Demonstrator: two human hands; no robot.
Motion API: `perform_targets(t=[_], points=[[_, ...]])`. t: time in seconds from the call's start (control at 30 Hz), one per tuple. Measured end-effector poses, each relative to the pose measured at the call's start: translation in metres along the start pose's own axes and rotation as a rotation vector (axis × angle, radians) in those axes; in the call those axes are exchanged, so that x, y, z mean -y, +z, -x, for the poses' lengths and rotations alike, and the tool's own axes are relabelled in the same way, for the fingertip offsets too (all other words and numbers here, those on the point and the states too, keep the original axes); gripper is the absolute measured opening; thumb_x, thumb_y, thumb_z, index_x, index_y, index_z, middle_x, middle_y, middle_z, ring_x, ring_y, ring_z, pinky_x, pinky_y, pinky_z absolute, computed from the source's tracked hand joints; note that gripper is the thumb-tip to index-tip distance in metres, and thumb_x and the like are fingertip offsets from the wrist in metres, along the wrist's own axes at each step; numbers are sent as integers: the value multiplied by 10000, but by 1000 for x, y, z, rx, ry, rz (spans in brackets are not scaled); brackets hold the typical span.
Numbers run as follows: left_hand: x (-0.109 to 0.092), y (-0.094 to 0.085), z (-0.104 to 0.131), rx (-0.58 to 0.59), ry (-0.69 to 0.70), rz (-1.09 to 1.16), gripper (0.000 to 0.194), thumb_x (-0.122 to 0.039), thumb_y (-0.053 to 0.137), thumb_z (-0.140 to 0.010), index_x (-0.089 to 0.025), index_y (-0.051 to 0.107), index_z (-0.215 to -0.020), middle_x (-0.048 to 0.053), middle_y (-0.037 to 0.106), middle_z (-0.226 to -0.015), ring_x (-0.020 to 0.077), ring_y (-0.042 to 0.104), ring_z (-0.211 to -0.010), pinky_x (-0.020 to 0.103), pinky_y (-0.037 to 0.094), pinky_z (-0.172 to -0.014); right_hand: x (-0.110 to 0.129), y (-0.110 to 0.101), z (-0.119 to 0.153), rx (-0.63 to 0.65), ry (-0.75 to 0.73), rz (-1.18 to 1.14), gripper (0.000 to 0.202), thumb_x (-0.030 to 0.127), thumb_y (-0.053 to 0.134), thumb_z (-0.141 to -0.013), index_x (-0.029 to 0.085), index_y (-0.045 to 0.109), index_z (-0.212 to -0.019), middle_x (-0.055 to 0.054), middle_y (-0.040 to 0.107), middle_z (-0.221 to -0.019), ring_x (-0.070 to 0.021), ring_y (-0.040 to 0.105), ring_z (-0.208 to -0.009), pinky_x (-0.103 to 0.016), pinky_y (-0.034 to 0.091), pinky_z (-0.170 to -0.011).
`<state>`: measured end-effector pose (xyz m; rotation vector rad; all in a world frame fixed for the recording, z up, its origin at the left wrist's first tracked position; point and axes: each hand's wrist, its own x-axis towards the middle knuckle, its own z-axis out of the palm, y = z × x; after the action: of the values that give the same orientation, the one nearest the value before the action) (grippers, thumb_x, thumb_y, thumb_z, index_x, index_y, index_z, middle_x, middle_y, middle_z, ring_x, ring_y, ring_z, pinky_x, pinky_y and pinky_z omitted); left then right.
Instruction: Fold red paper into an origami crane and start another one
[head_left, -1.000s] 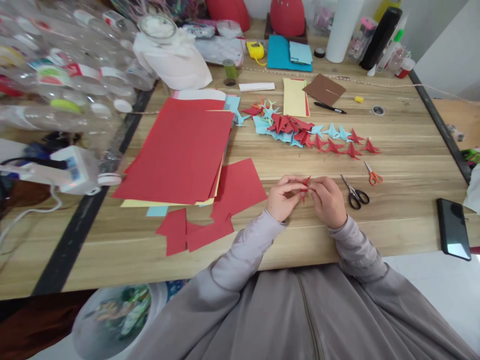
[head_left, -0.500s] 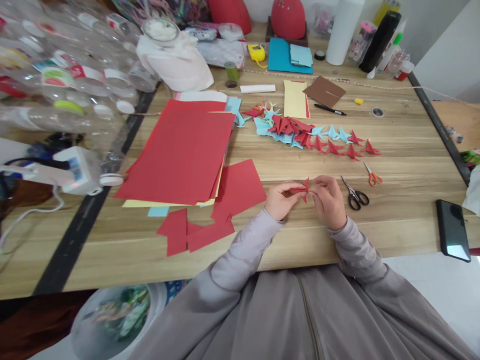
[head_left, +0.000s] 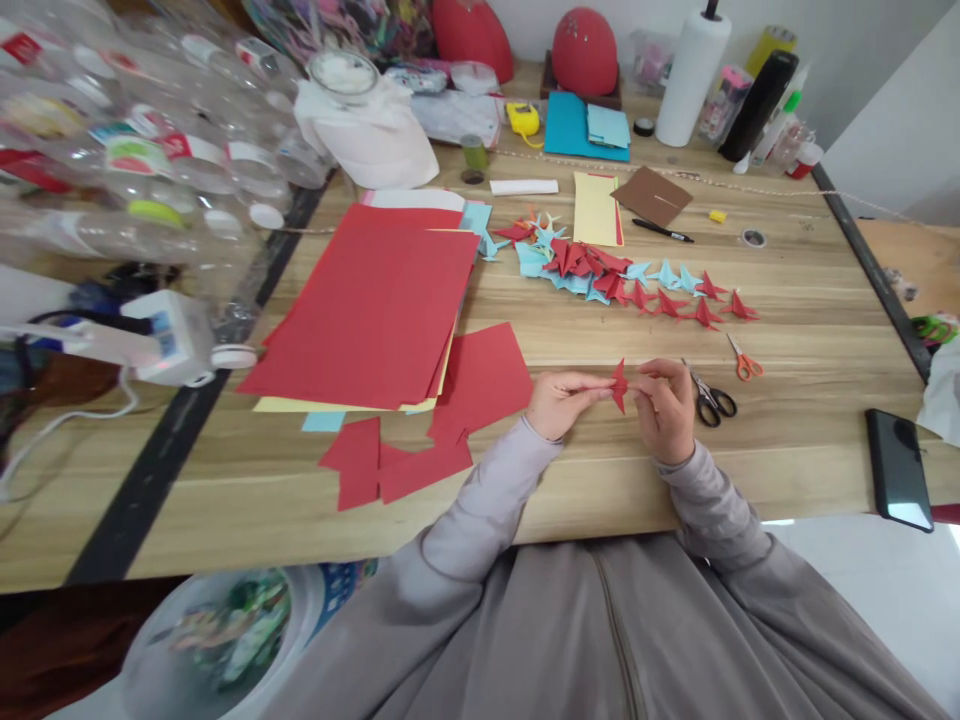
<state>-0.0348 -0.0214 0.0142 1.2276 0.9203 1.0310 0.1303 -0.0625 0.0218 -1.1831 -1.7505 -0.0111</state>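
A small folded red paper crane (head_left: 619, 386) is held above the tabletop between my hands. My left hand (head_left: 562, 402) pinches one end of it between thumb and fingertips. At its other end, my right hand (head_left: 666, 408) has thumb and forefinger closed on a tip, though the fingers partly hide this contact. Just right of my right hand lie black-handled scissors (head_left: 716, 402), with orange-handled scissors (head_left: 745, 362) a little farther off. Beyond my hands, finished red paper cranes (head_left: 667, 305) and light blue paper cranes (head_left: 670, 275) lie in rows.
A stack of red paper sheets (head_left: 375, 310) lies to the left, with red offcuts (head_left: 360, 465) in front. Clear plastic bottles (head_left: 135, 150) crowd the far left. A black phone (head_left: 898, 470) rests at the right edge. A yellow tape measure (head_left: 523, 120) sits at the back.
The red crane has turned so its wings show more broadly between my hands. My fingers have drawn slightly apart, and the camera view has shifted a little.
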Motion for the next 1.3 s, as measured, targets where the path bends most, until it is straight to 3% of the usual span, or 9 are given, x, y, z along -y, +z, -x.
perform_targets(t=[0.17, 0.43, 0.67, 0.9, 1.07, 1.17, 1.3], points=[[2, -4, -2, 49, 0, -22, 241, -380, 781, -657, -214, 773, -831, 76, 758, -856, 245, 720, -799, 396, 567, -812, -2, 1, -1, -11, 20, 9, 126, 179, 504, -891, 222, 620, -867, -83, 557, -972, -200, 584, -895, -366, 528, -718], [-2, -5, -4, -66, 3, -47, 235, -386, 842, -542, -202, 759, -663, 75, 750, -722, 236, 712, -682, 381, 588, -723, -3, 4, -1, -19, -4, -69, 126, 107, 537, -868, 208, 614, -875, -67, 546, -979, -170, 572, -906, -323, 515, -744], [-3, -15, -7, 85, -23, -40, 252, -397, 791, -616, -199, 775, -771, 87, 757, -832, 236, 722, -796, 357, 568, -805, -5, 0, 3, 30, 74, -45, 117, 171, 530, -880, 194, 642, -856, -93, 561, -1003, -195, 580, -951, -350, 524, -775], [3, -21, -11, 242, -99, -135, 309, -396, 736, -664, -157, 774, -857, 99, 755, -876, 237, 716, -828, 343, 553, -818, -4, -16, 5, 223, -55, 238, 115, 205, 591, -860, 215, 701, -827, -95, 635, -1064, -225, 558, -1001, -390, 458, -841], [6, -23, -13, 310, -178, -75, 279, -354, 738, -649, -153, 772, -839, 97, 759, -813, 232, 717, -775, 339, 551, -787, 1, -24, 6, 308, -101, 236, 160, 153, 600, -830, 221, 688, -714, -61, 665, -1035, -223, 557, -1006, -387, 439, -836], [4, -27, -14, 243, -210, 14, 252, -342, 730, -645, -149, 766, -804, 100, 756, -778, 220, 714, -691, 309, 549, -667, -1, -29, 6, 304, -53, 205, 156, 149, 591, -830, 215, 685, -725, -58, 675, -995, -211, 575, -945, -383, 450, -818], [4, -27, -16, 23, -183, 80, 255, -337, 719, -652, -131, 748, -799, 118, 756, -817, 183, 688, -592, 253, 486, -517, -17, -33, 1, 178, 97, 184, 116, 173, 595, -831, 208, 687, -770, -74, 669, -924, -202, 596, -875, -371, 474, -784]])
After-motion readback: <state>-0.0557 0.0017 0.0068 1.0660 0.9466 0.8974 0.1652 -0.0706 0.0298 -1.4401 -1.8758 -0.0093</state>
